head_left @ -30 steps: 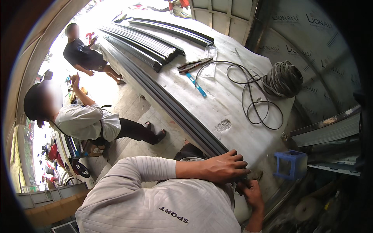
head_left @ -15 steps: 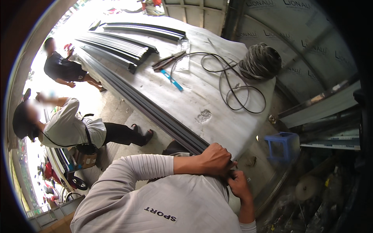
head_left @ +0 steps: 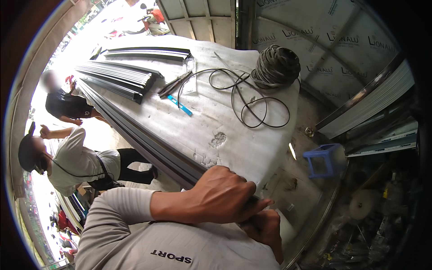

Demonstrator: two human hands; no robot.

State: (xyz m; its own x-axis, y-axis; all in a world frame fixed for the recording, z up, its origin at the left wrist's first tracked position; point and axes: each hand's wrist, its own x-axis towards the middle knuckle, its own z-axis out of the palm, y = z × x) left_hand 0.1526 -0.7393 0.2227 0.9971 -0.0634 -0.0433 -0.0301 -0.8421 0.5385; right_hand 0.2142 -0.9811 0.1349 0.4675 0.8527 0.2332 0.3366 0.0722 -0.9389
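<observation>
You have: left hand (head_left: 219, 195), clenched at the near end of dark profiles (head_left: 146, 135); from it, right hand (head_left: 265, 226) at four o'clock, grasp indiscernible, and cable coil (head_left: 276, 67) at one o'clock.

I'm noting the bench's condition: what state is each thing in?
Left hand: curled, grip unclear
Right hand: curled, partly hidden
Long dark profiles: lying along the table's edge
Cord: mostly coiled, one length loose
Pliers: lying down, jaw opening unclear
Blue tool: lying flat
White table cover: creased, scuffed
</observation>
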